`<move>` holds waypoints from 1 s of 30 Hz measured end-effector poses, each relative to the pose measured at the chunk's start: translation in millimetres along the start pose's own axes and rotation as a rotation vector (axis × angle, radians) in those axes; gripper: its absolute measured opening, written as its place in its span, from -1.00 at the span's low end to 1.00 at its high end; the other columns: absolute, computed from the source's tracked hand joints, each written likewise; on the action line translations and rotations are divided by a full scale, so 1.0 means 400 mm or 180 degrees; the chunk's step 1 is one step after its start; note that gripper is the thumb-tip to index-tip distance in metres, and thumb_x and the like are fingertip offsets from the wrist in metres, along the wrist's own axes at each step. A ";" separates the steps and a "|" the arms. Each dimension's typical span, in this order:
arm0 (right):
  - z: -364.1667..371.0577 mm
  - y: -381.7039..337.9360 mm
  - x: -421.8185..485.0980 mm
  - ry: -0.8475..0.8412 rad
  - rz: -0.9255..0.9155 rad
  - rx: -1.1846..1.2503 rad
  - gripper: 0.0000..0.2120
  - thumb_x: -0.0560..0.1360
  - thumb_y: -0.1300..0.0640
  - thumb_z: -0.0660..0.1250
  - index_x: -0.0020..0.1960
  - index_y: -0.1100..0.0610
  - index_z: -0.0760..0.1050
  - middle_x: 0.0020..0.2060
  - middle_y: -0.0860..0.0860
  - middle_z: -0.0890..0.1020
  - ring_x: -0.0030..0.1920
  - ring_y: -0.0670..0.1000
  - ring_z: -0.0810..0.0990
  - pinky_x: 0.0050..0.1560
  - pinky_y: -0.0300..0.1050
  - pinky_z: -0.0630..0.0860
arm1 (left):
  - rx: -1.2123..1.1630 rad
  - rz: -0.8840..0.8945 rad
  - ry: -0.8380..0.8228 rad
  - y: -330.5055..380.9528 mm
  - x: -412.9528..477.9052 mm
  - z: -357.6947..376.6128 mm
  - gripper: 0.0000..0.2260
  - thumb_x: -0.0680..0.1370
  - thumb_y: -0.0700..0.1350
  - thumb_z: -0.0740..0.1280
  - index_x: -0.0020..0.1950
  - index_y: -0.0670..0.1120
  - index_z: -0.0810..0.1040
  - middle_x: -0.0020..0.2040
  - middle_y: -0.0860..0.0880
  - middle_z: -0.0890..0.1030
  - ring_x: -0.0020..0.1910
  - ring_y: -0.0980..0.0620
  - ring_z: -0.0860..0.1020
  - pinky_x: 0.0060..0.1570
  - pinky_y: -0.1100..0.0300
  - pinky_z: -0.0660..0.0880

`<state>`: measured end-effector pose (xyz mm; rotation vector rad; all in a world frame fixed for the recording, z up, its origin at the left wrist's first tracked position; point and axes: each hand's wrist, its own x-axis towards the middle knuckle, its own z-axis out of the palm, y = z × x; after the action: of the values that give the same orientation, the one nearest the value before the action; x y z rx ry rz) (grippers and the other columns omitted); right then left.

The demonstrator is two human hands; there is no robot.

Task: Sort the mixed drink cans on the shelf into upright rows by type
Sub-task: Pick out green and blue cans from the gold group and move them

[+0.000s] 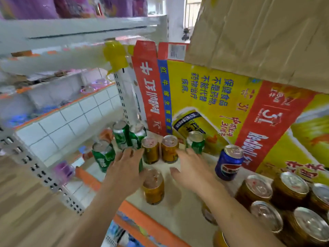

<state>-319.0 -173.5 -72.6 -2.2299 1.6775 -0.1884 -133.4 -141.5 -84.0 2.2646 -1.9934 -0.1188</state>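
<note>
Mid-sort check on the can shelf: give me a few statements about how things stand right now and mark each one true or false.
1. The blue can stands upright, to the right of the right hand. True.
2. The right hand grips a can. False: its fingers are spread and hold nothing.
3. One green can stands apart from the other green cans, on the far side of the two gold cans. True.
4. The carton behind the cans is plain white. False: it is printed red and yellow.
5. The gold cans at the far right lie on their sides. False: they stand upright, tops up.
</note>
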 end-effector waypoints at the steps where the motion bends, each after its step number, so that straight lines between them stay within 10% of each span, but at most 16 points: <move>1: 0.006 -0.015 0.014 -0.0060 -0.0052 0.0003 -0.53 0.54 -0.11 0.28 0.39 0.01 0.31 0.33 0.06 0.40 0.30 0.14 0.43 0.17 0.09 0.48 | 0.0025 0.0051 -0.0024 -0.011 0.024 0.003 -0.42 0.57 0.15 0.22 0.54 0.11 0.11 0.47 -0.06 0.23 0.44 -0.15 0.21 0.36 -0.03 0.31; 10: 0.079 -0.145 0.098 -0.1636 -0.0037 0.0130 -0.40 0.32 -0.11 0.52 0.26 -0.01 0.37 0.13 0.01 0.54 0.09 0.08 0.55 -0.06 -0.07 0.52 | -0.0288 0.0491 -0.0320 -0.132 0.188 0.001 -0.51 0.48 0.14 0.39 0.36 0.16 0.32 0.29 -0.07 0.27 0.31 -0.12 0.26 0.19 0.02 0.41; 17: 0.054 -0.141 0.112 -0.0975 0.0544 0.0673 -0.64 0.29 -0.12 0.50 -0.09 -0.16 0.35 -0.16 -0.17 0.48 -0.15 -0.13 0.50 -0.30 -0.27 0.41 | -0.0864 0.1134 -0.0505 -0.164 0.222 -0.004 -0.52 0.37 0.17 0.44 0.23 0.27 0.36 0.05 0.16 0.43 -0.01 0.08 0.48 -0.05 0.10 0.50; 30: -0.013 0.045 0.021 0.0349 0.1766 0.0168 -0.53 0.30 -0.02 0.48 0.16 -0.05 0.41 0.05 -0.02 0.55 0.02 0.05 0.55 -0.07 -0.08 0.50 | -0.1050 0.2536 -0.1009 -0.021 0.167 0.016 -0.51 0.39 0.23 0.43 0.27 0.28 0.36 0.15 0.30 0.30 0.10 0.22 0.38 -0.06 0.30 0.42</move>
<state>-334.4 -186.6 -75.0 -1.6587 2.2423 -0.2119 -117.5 -207.1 -90.0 1.1964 -2.6241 -0.6879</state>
